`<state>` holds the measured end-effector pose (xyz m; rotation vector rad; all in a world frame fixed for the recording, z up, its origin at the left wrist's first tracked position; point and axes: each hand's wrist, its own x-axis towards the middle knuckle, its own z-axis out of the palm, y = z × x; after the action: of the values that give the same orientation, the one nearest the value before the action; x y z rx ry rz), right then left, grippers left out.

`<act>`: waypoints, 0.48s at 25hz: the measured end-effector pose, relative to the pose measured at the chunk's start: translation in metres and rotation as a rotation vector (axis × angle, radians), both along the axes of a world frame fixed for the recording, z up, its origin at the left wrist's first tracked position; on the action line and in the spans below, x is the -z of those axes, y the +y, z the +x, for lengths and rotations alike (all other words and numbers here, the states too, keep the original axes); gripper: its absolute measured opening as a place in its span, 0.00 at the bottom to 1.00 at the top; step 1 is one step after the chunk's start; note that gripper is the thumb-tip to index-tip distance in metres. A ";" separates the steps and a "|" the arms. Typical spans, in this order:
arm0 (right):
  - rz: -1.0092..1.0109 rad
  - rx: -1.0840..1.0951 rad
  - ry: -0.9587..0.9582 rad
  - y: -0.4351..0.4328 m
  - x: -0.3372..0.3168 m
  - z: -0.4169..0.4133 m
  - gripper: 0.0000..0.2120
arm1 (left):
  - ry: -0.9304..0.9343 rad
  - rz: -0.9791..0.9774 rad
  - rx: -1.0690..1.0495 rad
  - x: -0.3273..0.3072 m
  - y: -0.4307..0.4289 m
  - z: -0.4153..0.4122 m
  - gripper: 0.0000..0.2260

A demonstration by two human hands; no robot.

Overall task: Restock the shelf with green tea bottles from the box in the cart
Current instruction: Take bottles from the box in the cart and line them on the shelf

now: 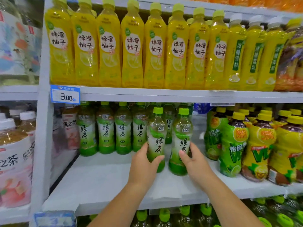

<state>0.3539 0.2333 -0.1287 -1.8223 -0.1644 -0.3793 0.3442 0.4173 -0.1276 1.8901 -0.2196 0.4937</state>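
The left hand [144,163] gripped the left green tea bottle [156,136] and the right hand [194,158] the right green tea bottle [181,140], both upright on the white shelf [105,181] before the back row [105,128], lime-label bottles [232,145] crowding the right.

Green-capped, green-and-white tea bottles [156,138]; yellow bottles [132,46] above, white shelf [105,181].

Glossy clear-plastic green tea bottles [156,138] – on a matt, smooth white shelf [101,181].
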 end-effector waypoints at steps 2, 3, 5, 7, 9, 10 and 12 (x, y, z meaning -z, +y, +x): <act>-0.005 -0.022 0.016 -0.002 0.000 0.006 0.17 | 0.006 0.100 -0.075 -0.002 -0.004 0.008 0.22; -0.006 -0.044 0.034 -0.004 0.001 0.008 0.17 | 0.021 0.131 -0.100 -0.006 -0.006 0.013 0.21; -0.024 -0.086 0.054 -0.007 0.004 0.015 0.18 | 0.042 0.173 -0.116 -0.013 -0.010 0.022 0.19; 0.009 -0.116 0.055 -0.010 0.009 0.027 0.18 | 0.041 0.204 -0.145 -0.016 -0.016 0.032 0.18; 0.076 -0.099 0.048 -0.011 0.011 0.044 0.19 | 0.029 0.225 -0.194 -0.017 -0.021 0.042 0.18; 0.089 -0.071 0.037 -0.012 0.011 0.054 0.19 | 0.031 0.238 -0.221 -0.017 -0.023 0.048 0.18; 0.081 -0.023 0.018 -0.014 0.009 0.073 0.18 | 0.048 0.271 -0.279 -0.017 -0.028 0.058 0.19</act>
<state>0.4270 0.2195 -0.1378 -1.7417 -0.1557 -0.3485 0.4026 0.3897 -0.1107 2.2091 0.0117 0.6303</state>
